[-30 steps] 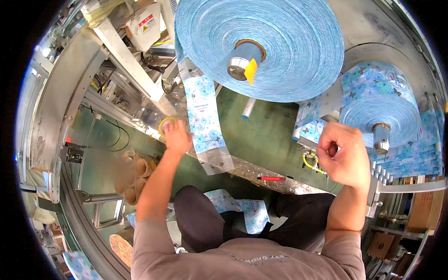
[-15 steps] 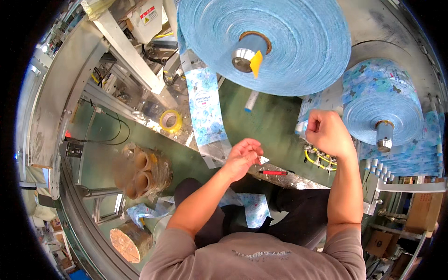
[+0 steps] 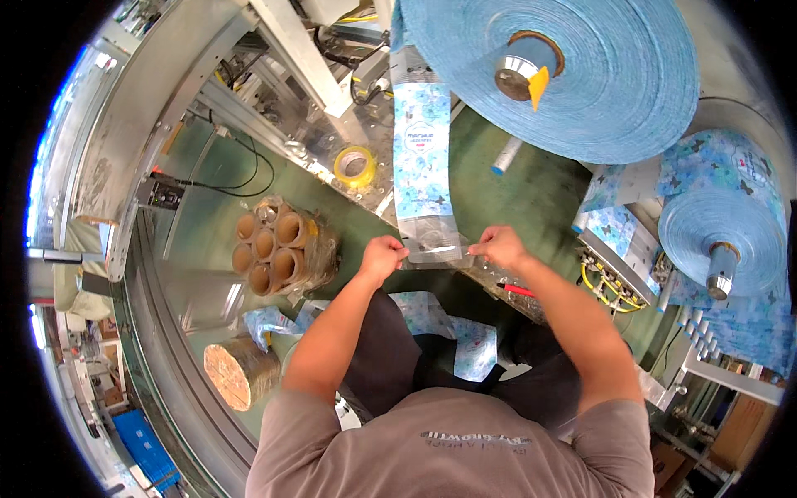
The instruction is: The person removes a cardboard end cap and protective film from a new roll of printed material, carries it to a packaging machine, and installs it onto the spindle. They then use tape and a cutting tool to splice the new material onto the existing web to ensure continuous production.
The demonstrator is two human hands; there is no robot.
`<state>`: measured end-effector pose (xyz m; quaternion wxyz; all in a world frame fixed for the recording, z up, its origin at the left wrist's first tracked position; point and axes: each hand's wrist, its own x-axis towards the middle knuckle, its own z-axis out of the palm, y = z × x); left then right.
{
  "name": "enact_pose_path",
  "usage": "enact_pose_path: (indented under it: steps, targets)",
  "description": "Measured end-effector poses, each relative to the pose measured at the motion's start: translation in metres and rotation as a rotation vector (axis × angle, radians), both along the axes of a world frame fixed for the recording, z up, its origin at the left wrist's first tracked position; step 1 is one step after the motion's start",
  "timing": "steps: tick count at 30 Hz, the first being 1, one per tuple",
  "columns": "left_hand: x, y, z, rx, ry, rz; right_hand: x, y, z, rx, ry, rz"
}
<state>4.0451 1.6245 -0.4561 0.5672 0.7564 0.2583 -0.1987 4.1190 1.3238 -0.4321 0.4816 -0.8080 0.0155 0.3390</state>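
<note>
A blue flower-printed film strip (image 3: pixel 422 178) hangs from the large blue roll (image 3: pixel 614 75), its clear grey end between my hands. My left hand (image 3: pixel 383 259) is closed in a pinch at the left of this end. To its right, my right hand (image 3: pixel 501 247) pinches with thumb and forefinger. A glossy clear strip (image 3: pixel 437 255), which looks like adhesive tape, spans between the fingertips across the film's lower end. Whether it is stuck to the film I cannot tell.
A yellowish tape roll (image 3: pixel 354 167) lies on the metal ledge, a red-and-black pen (image 3: pixel 516 290) to the right. Wrapped cardboard tubes (image 3: pixel 286 266) stand at left. A smaller film roll (image 3: pixel 721 241) sits on a spindle at right. Loose film (image 3: pixel 475 349) lies near my legs.
My right hand has come from the right-hand film roll to the hanging strip's end. My left hand has moved slightly left and up. The view has shifted, so the rolls appear farther right.
</note>
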Motion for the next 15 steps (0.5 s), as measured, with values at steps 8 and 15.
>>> enact_pose_path:
  steps: [8,15]
  targets:
    - [-0.009,0.013,-0.081,0.417,0.169,-0.159,-0.028,0.029,-0.069,-0.347,-0.201,0.022]
    - [-0.017,-0.011,-0.086,0.542,-0.039,-0.077,-0.023,0.024,-0.068,-0.400,-0.193,-0.006]
